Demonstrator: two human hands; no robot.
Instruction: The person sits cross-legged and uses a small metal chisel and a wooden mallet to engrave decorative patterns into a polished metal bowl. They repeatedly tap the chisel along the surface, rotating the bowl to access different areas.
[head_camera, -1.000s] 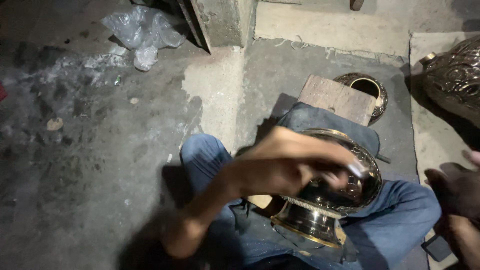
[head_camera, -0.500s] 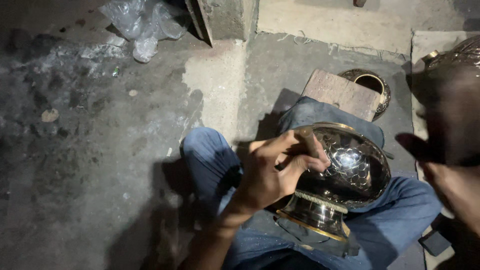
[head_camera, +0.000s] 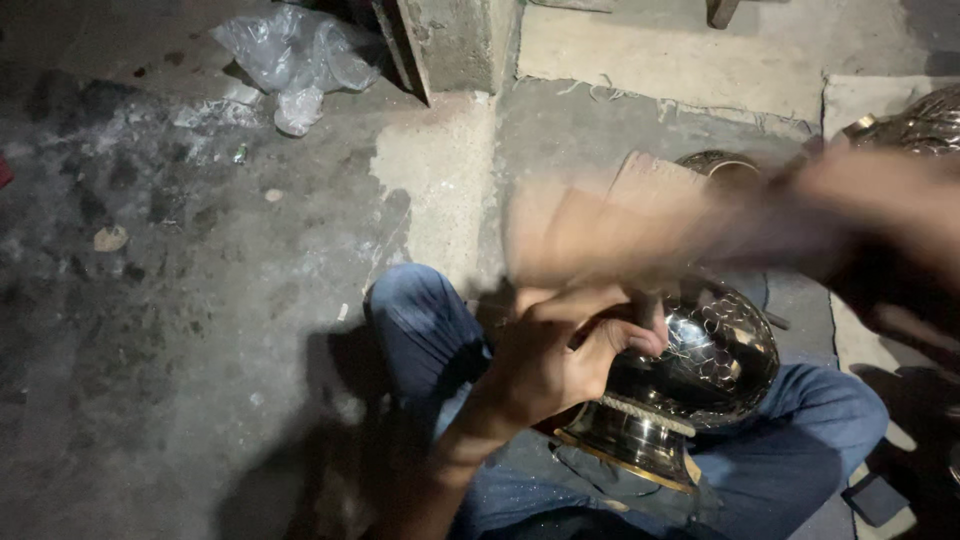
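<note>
A shiny, hammered metal pot (head_camera: 715, 360) with a brass-coloured foot ring lies tilted on my lap, between my knees in blue jeans (head_camera: 425, 325). My left hand (head_camera: 560, 350) grips the pot's left side, fingers curled over its upper edge. My right hand (head_camera: 640, 235) is a motion-blurred streak reaching in from the right, just above the pot. The blur hides whether it holds anything. It also covers the top of the pot.
A crumpled plastic bag (head_camera: 300, 60) lies on the dirty concrete floor at upper left, beside a concrete post (head_camera: 455, 40). Another ornate metal vessel (head_camera: 920, 120) stands at the right edge. A wooden block and a round metal piece (head_camera: 715, 162) sit behind the blur.
My right arm has swung from the right edge across the view above the pot. My left hand has slid a little lower on the pot's left side and keeps its grip.
</note>
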